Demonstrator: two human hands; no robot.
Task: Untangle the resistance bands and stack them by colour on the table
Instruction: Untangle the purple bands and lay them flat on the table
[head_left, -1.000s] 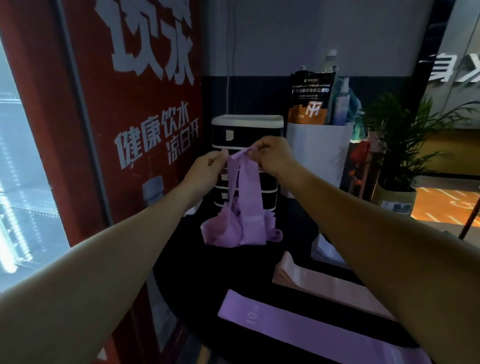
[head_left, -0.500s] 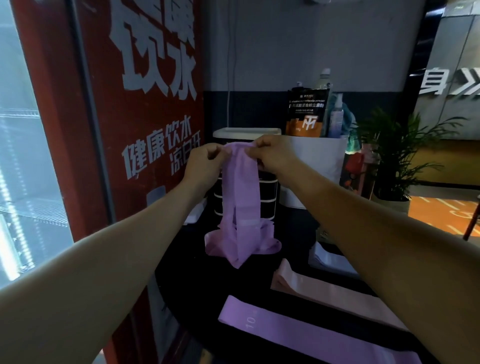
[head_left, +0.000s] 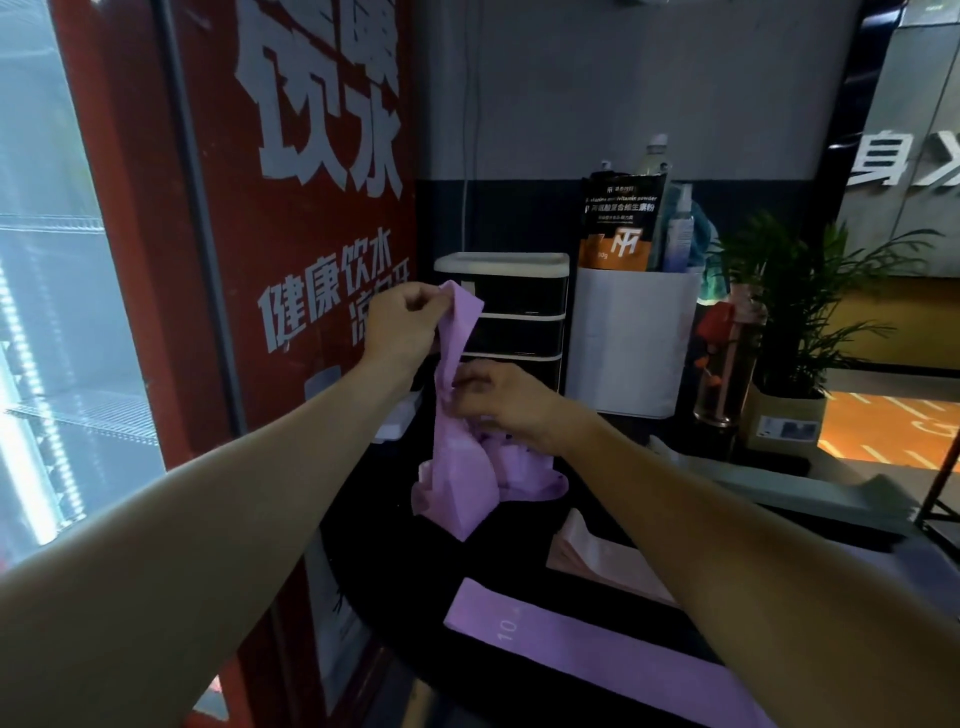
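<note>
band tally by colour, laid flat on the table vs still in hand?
Purple flat band: 1
Pink flat band: 1, may be a stack
Purple tangle, held by left hand and right hand: 1 bunch, band count unclear
Total: 3 items

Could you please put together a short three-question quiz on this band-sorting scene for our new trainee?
1. True or false: the left hand pinches the top end of the tangled purple bands.
2. Which band lies flat nearest the camera on the black table?
A. the purple band marked 10
B. the pink band
C. a green band
3. Fill in: the right hand grips the tangle ______ than the left hand does.

Key
1. True.
2. A; the pink band lies just beyond it.
3. Lower; it holds the strands partway down, above the bunch resting on the table.
</note>
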